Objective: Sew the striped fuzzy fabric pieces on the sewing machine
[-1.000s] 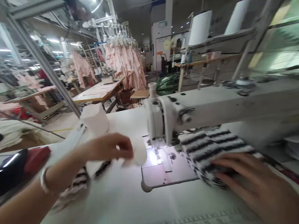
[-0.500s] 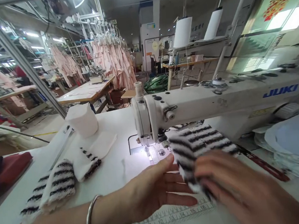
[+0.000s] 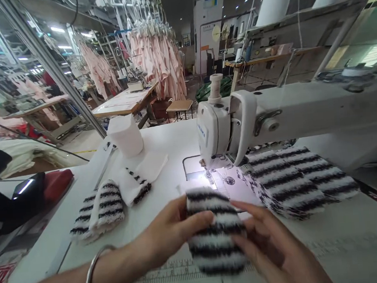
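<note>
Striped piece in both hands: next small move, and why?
Probably slide the striped piece forward toward the needle. Left hand and right hand pinch it at its sides, short of the lit plate under the sewing machine head, which looks bare.

A small piece of fuzzy striped fabric [image 3: 215, 232], white with black horizontal bands, is held between both hands just above the white sewing table's [image 3: 162, 139] front edge, over the printed ruler scale [image 3: 174, 275]. It stands roughly upright, its striped face toward the camera and its top edge rounded. The left hand [image 3: 170, 233] grips its left side with the thumb across the front; the right hand [image 3: 270, 249] grips its right side. It sits just in front of the lit needle plate [image 3: 211, 179].
</note>
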A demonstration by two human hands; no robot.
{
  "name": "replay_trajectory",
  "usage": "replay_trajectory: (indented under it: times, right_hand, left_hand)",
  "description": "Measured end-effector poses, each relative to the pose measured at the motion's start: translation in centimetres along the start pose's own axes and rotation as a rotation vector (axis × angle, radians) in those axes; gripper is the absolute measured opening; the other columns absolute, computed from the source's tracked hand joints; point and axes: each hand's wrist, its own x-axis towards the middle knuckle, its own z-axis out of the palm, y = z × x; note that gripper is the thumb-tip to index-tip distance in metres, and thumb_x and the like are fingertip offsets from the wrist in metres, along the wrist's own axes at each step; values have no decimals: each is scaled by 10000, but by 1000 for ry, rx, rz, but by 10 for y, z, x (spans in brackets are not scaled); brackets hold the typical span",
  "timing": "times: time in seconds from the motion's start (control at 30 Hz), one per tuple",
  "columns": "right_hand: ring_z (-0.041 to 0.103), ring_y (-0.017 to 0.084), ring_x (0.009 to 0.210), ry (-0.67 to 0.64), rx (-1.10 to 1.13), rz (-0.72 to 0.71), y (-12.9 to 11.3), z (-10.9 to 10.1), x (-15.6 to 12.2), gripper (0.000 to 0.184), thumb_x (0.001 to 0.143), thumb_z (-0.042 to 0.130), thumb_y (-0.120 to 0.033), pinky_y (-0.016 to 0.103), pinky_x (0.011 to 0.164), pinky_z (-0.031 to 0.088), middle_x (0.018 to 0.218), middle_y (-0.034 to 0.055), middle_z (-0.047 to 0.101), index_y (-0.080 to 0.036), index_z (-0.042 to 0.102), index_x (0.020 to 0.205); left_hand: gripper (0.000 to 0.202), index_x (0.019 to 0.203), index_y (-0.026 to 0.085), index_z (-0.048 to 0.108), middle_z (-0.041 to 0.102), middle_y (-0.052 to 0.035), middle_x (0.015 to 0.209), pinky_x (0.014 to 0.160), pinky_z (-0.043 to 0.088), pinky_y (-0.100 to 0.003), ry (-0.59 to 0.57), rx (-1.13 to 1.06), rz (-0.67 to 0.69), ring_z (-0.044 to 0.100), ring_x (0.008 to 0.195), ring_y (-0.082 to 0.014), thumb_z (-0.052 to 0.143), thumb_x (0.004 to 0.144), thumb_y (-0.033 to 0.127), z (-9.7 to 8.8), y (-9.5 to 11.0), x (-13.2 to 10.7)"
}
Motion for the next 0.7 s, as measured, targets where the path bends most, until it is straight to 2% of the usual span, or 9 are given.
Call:
replay_trajectory:
  times: [0.07, 0.17, 0.27, 0.33, 0.47, 0.6, 0.7]
  right_hand:
    - [605, 121, 645, -42, 3, -37, -10, 3, 18, 411, 858, 516, -496, 231, 617, 506, 788, -24, 599, -288, 506, 1212]
    - [573, 123, 591, -103, -215, -169, -10, 8, 45, 282, 874, 500, -400, 242, 535, 463, 761, -18, 584, -273, 577, 1113]
    - [618, 163, 725, -124, -441, -293, 2, 13, 57, 196, 842, 497, -250, 289, 642, 494, 863, 23, 640, -241, 637, 980]
    - [629, 189, 803, -146, -486, -305, 10, 13, 55, 216, 827, 493, -210, 321, 693, 504, 918, 44, 652, -225, 655, 970]
    - [636, 184, 835, -248, -508, -320, 18, 5, 40, 301, 893, 416, -210, 328, 709, 527, 936, 58, 636, -203, 627, 1108]
    - [633, 145, 783, -267, -495, -403, 17, 3, 34, 351, 942, 336, -182, 276, 659, 537, 910, 42, 607, -216, 587, 1185]
    - [643, 140, 885, -226, -545, -489, 17, 4, 34, 371, 934, 357, -143, 242, 712, 546, 974, 44, 621, -229, 546, 1242]
  left_hand:
    - [301, 971, 139, 615, 658, -51, 863, 756, 473, -295, 51, 206, 126, 607, 822, -191, 665, 760, 347, -13, 8, 13]
    - [219, 929, 146, 583, 631, -37, 834, 674, 452, -280, 150, 586, 213, 575, 788, -183, 568, 820, 336, -31, 12, 33]
    - [158, 754, 164, 530, 553, 6, 692, 588, 389, -259, 202, 863, 217, 511, 676, -156, 583, 800, 305, -40, 5, 43]
    - [173, 699, 174, 483, 507, 28, 647, 571, 361, -250, 187, 885, 212, 479, 639, -139, 601, 785, 268, -40, -1, 41]
    - [175, 749, 183, 479, 547, 21, 679, 542, 362, -234, 127, 952, 206, 510, 625, -133, 558, 845, 307, -32, -5, 28]
    - [198, 829, 174, 549, 607, -13, 743, 563, 369, -249, 199, 1157, 273, 535, 637, -142, 537, 872, 367, -32, 7, 31]
    - [157, 832, 186, 574, 608, 6, 711, 557, 370, -241, 199, 1205, 228, 525, 613, -130, 518, 867, 328, -36, 16, 40]
